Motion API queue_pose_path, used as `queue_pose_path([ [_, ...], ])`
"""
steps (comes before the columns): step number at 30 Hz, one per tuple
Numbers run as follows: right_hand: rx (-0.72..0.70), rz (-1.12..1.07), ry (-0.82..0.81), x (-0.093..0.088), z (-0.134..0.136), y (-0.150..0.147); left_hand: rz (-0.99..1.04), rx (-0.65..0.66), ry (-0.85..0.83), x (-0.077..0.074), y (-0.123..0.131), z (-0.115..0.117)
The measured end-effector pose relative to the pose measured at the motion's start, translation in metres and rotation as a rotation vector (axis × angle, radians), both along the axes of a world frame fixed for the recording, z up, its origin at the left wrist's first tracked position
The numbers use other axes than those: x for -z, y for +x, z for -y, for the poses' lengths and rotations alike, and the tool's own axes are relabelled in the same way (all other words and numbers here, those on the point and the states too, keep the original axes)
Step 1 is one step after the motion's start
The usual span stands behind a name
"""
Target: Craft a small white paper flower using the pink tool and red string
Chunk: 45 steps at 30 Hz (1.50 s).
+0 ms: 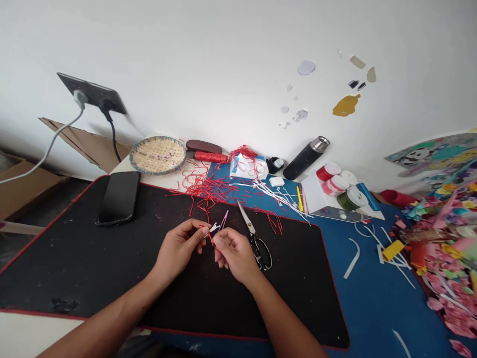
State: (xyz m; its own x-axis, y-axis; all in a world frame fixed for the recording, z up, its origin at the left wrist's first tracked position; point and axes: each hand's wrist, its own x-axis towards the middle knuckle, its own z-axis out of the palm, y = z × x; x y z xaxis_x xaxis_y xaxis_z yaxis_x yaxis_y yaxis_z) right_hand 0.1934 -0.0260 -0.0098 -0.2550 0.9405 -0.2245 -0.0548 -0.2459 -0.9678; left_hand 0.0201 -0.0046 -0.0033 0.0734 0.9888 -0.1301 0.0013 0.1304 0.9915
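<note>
Over the black mat (290,293), my left hand (181,246) is closed, thumb and index finger pinching a short red cord (211,239). A small white piece (214,227) sticks out by those fingertips; whether it is tied to the cord I cannot tell. Close beside it, my right hand (234,251) is closed on the same cord. Slim pinkish tweezers (224,220) point up from behind the right thumb, their lower part hidden by the hand. Black-handled scissors (252,231) lie just right of the right hand, blades pointing away from me.
Red cord clippings (214,188) litter the mat's far edge near a red thread spool (210,157) and a woven basket (158,155). A phone (118,199) lies left. White cords (276,193), a black flask (306,158) and ribbon rolls (335,185) stand back right; paper flowers (443,278) lie far right.
</note>
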Motion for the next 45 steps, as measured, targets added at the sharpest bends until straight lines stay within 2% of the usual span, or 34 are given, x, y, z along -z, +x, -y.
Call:
queue_pose_path([
  [12,-0.039,0.120,0.069,0.005,0.003,-0.004,-0.105,0.039,0.078,0.001,0.004,0.008],
  [20,-0.006,0.168,0.117,0.001,0.003,-0.004,-0.073,0.056,0.039,0.000,0.004,0.006],
  [34,-0.013,0.269,0.180,0.007,0.007,-0.002,-0.107,0.079,0.058,0.002,0.003,0.006],
  [45,-0.028,0.327,0.294,-0.004,0.006,0.000,0.045,0.061,-0.036,0.005,0.003,0.004],
])
